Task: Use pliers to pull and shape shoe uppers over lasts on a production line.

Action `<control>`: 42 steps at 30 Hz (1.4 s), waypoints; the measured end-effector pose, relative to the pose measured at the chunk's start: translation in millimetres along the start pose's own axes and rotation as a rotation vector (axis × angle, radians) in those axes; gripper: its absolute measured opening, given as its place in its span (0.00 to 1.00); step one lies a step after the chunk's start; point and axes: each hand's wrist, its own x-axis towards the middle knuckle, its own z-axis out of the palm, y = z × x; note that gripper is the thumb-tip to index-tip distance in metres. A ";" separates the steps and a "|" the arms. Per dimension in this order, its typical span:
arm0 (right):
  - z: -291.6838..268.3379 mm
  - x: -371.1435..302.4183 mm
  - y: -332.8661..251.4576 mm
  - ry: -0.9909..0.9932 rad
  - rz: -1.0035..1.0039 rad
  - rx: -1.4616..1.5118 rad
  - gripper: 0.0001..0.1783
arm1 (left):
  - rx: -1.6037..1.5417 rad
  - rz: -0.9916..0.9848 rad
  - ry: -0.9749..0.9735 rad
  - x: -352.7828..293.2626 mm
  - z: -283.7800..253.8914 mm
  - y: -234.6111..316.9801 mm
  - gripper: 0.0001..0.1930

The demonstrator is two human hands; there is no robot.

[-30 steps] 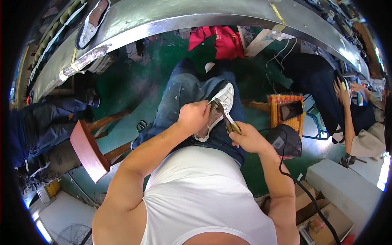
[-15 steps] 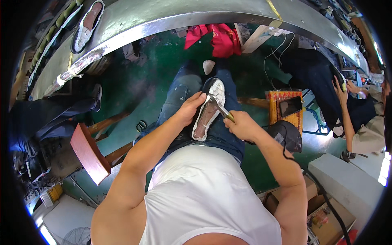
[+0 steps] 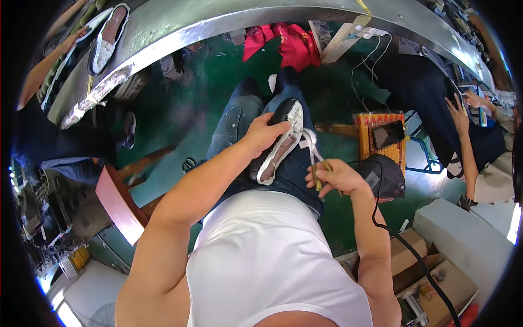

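A dark shoe upper (image 3: pixel 282 148), sole side up, lies across my thighs. White folded edges ring its brown insole. My left hand (image 3: pixel 265 134) is closed round the shoe's side near the toe, its thumb over the white edge. To the right of the shoe, my right hand (image 3: pixel 342 177) holds a pair of pincers (image 3: pixel 318 179) by its brass-coloured handles. The handles are spread and the fingers loosely curled about them. The metal jaws point at the shoe's edge and are smeared by motion; whether they touch it I cannot tell.
A metal-topped bench (image 3: pixel 229 20) curves across the far side, bearing another shoe (image 3: pixel 109 39) at left. A wooden stool (image 3: pixel 121 204) stands left. At right are a phone (image 3: pixel 388 134) on an orange woven seat, a black cap-like object (image 3: pixel 382 177), a cable and cardboard boxes (image 3: pixel 436 289). Co-workers sit both sides.
My right hand has drawn the pincers off the shoe to the right, and their handles have spread. My left hand has shifted further over the shoe. A co-worker's arms have appeared at far left.
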 end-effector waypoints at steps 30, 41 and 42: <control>10.9 42.9 -73.1 0.347 -0.321 -1.001 0.27 | 0.131 -0.088 -0.011 1.4 2.7 9.1 0.30; 15.0 -1.4 -56.9 0.223 -0.098 -0.790 0.19 | 0.022 -0.246 -0.075 29.6 -23.9 -9.9 0.35; 20.5 -12.3 -54.6 0.172 0.042 -0.852 0.17 | 0.016 -0.246 -0.124 30.0 -24.0 -7.5 0.43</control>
